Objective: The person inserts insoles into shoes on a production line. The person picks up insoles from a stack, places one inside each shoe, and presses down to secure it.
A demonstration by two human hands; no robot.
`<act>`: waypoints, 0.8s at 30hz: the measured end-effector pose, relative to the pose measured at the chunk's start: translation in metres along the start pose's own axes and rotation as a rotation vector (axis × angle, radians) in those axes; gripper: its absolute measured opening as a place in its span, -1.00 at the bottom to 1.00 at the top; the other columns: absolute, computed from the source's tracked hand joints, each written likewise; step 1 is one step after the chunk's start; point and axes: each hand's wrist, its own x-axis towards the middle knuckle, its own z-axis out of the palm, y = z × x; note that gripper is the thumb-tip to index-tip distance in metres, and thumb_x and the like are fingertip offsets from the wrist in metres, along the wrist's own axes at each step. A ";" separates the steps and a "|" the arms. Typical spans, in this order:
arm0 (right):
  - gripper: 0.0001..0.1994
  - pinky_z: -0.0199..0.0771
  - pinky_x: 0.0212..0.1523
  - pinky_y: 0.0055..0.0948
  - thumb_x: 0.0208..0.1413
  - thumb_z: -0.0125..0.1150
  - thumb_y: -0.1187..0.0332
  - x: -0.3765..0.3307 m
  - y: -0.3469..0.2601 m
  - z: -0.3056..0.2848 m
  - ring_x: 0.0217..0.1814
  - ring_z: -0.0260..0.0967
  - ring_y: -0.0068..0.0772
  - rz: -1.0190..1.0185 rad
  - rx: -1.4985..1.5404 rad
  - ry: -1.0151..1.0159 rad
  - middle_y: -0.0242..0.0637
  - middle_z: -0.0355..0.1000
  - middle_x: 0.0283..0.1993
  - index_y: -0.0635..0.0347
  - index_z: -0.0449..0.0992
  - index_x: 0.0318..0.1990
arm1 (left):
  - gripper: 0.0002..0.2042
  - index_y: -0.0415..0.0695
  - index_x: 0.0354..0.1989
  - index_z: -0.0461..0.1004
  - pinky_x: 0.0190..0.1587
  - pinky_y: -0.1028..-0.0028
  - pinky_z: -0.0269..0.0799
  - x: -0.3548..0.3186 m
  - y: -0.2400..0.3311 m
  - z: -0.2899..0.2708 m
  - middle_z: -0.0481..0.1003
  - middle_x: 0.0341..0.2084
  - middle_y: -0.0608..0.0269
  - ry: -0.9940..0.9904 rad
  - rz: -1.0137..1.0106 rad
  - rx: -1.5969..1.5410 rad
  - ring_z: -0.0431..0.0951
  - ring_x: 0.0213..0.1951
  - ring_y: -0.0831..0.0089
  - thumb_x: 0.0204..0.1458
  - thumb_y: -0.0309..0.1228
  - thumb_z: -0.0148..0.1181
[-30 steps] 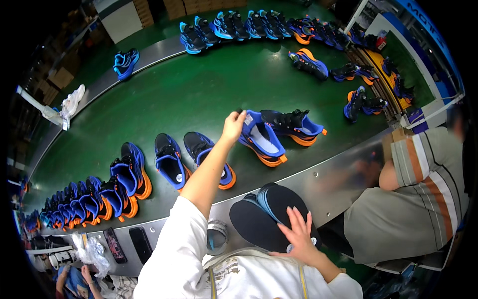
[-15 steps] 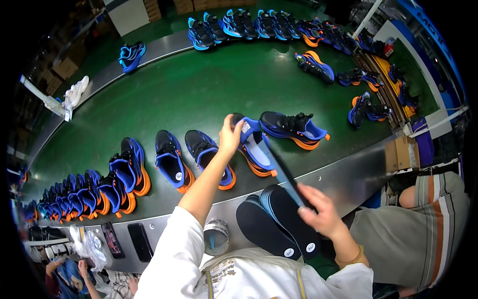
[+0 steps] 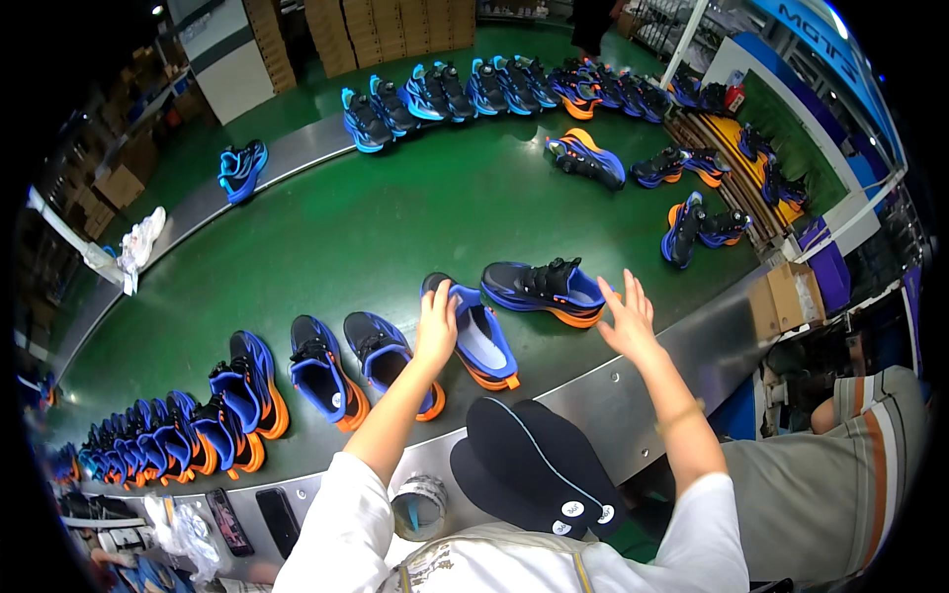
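My left hand [image 3: 435, 331] grips the tongue area of a black and blue sneaker [image 3: 484, 341] with an orange sole, which stands on the green belt with its heel toward me. A light insole shape shows inside this sneaker. My right hand [image 3: 630, 321] is empty, its fingers spread, close to the heel of another sneaker [image 3: 544, 289] that lies crosswise just right of the first. Below them, a stack of black insoles [image 3: 534, 460] with white round stickers rests at the metal edge, in front of my body.
Several matching sneakers [image 3: 252, 385] line the belt's near left side. More shoes [image 3: 430, 91] stand along the far rail. Phones [image 3: 279, 519] and a round container [image 3: 419, 506] sit on the near metal ledge [image 3: 613, 415]. A seated person's leg [image 3: 820, 474] is at the right.
My right hand has let go of the insole, which now lies with the stack, and has moved up toward the right-hand sneaker. My left hand stays on its sneaker. The view has shifted.
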 end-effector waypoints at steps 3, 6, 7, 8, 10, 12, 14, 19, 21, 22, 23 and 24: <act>-0.55 -0.03 0.13 -0.03 -0.23 0.22 0.25 0.022 0.044 0.055 0.13 0.09 -0.04 0.164 -0.097 -0.228 -0.01 -0.03 0.19 0.00 0.36 -0.06 | -0.62 -0.01 0.08 0.16 -0.17 0.16 0.38 -0.003 0.011 -0.001 0.01 0.06 -0.18 -0.021 0.097 0.043 0.35 -0.16 -0.23 0.04 -0.49 -0.08; -0.58 0.21 -0.03 -0.20 -0.33 0.30 0.12 0.058 0.043 0.044 -0.07 0.28 -0.09 0.158 -0.039 -0.531 -0.03 0.22 0.01 0.06 0.46 -0.23 | -0.62 -0.03 0.00 0.23 -0.21 0.19 0.42 -0.005 0.008 -0.007 0.04 0.05 -0.16 -0.163 0.031 0.118 0.41 -0.22 -0.16 -0.04 -0.62 -0.11; -0.59 0.32 -0.15 -0.28 -0.38 0.33 0.09 0.075 0.032 0.029 -0.18 0.36 -0.15 0.062 0.035 -0.632 -0.05 0.38 -0.15 0.09 0.50 -0.33 | -0.62 -0.03 0.00 0.23 -0.21 0.19 0.42 -0.004 0.002 -0.010 0.04 0.05 -0.16 -0.161 0.030 0.134 0.41 -0.22 -0.16 -0.04 -0.62 -0.11; -0.59 0.37 -0.36 -0.37 -0.44 0.37 0.04 0.087 0.019 0.015 -0.39 0.40 -0.18 -0.023 0.119 -0.530 -0.13 0.44 -0.48 0.15 0.51 -0.48 | -0.64 -0.05 -0.04 0.26 -0.21 0.20 0.42 -0.003 -0.006 -0.009 0.06 0.04 -0.16 -0.099 0.078 0.109 0.41 -0.22 -0.16 -0.05 -0.63 -0.10; -0.58 0.38 -0.27 -0.33 -0.40 0.36 0.06 0.107 0.001 -0.010 -0.32 0.41 -0.16 -0.056 0.344 -0.450 -0.12 0.45 -0.43 0.19 0.49 -0.41 | -0.66 -0.06 -0.08 0.29 -0.20 0.20 0.41 0.003 -0.007 0.000 0.08 0.04 -0.16 -0.049 0.129 0.074 0.41 -0.22 -0.16 -0.06 -0.64 -0.10; -0.64 0.38 -0.26 -0.33 -0.32 0.34 0.15 0.122 -0.011 -0.024 -0.29 0.40 -0.11 -0.139 0.420 -0.327 -0.10 0.45 -0.40 0.22 0.46 -0.41 | -0.68 -0.11 -0.12 0.32 -0.17 0.21 0.39 0.014 0.009 0.011 0.11 0.01 -0.19 -0.044 0.236 0.073 0.39 -0.18 -0.16 -0.09 -0.66 -0.10; -0.66 0.37 -0.26 -0.33 -0.30 0.33 0.17 0.127 -0.012 -0.027 -0.28 0.40 -0.09 -0.164 0.414 -0.281 -0.08 0.44 -0.40 0.23 0.45 -0.41 | -0.65 -0.13 -0.11 0.31 -0.12 0.22 0.36 0.022 0.023 0.021 0.12 0.00 -0.21 -0.144 0.195 0.022 0.34 -0.11 -0.17 -0.12 -0.69 -0.11; -0.68 0.35 -0.28 -0.24 -0.26 0.29 0.18 0.114 -0.007 -0.010 -0.31 0.37 -0.03 -0.099 0.360 -0.176 -0.03 0.41 -0.43 0.23 0.43 -0.41 | -0.69 -0.17 -0.12 0.28 -0.20 0.24 0.40 0.026 0.026 0.036 0.17 -0.06 -0.17 -0.214 0.234 0.148 0.42 -0.22 -0.08 -0.09 -0.52 0.09; -0.70 0.34 -0.31 -0.18 -0.18 0.23 0.18 0.086 0.019 0.026 -0.32 0.33 0.00 -0.126 0.390 -0.135 -0.03 0.37 -0.40 0.21 0.39 -0.37 | -0.63 -0.20 -0.12 0.23 -0.25 0.23 0.42 0.026 0.033 0.043 0.19 -0.10 -0.15 -0.226 0.218 0.195 0.44 -0.27 -0.07 -0.14 -0.45 0.15; -0.72 0.35 -0.31 -0.19 -0.15 0.21 0.19 0.069 0.031 0.044 -0.32 0.33 0.01 -0.142 0.448 -0.217 -0.01 0.36 -0.38 0.18 0.39 -0.35 | -0.55 -0.24 -0.13 0.19 -0.30 0.21 0.44 0.029 0.038 0.044 0.20 -0.14 -0.14 -0.233 0.193 0.254 0.46 -0.32 -0.05 -0.19 -0.38 0.22; -0.70 0.36 -0.30 -0.20 -0.12 0.18 0.14 0.050 0.028 0.057 -0.29 0.33 0.02 -0.064 0.325 -0.306 0.02 0.35 -0.40 0.14 0.41 -0.32 | -0.55 -0.24 -0.13 0.19 -0.30 0.21 0.44 0.033 0.037 0.041 0.20 -0.14 -0.14 -0.209 0.201 0.262 0.46 -0.32 -0.05 -0.19 -0.38 0.22; -0.64 0.35 -0.24 -0.19 -0.10 0.15 0.07 0.039 0.025 0.062 -0.23 0.34 0.02 0.088 0.208 -0.620 0.01 0.35 -0.27 0.09 0.40 -0.21 | -0.52 -0.23 -0.16 0.18 -0.32 0.22 0.43 0.035 0.035 0.040 0.21 -0.16 -0.12 -0.289 0.086 0.341 0.46 -0.34 -0.02 -0.23 -0.35 0.26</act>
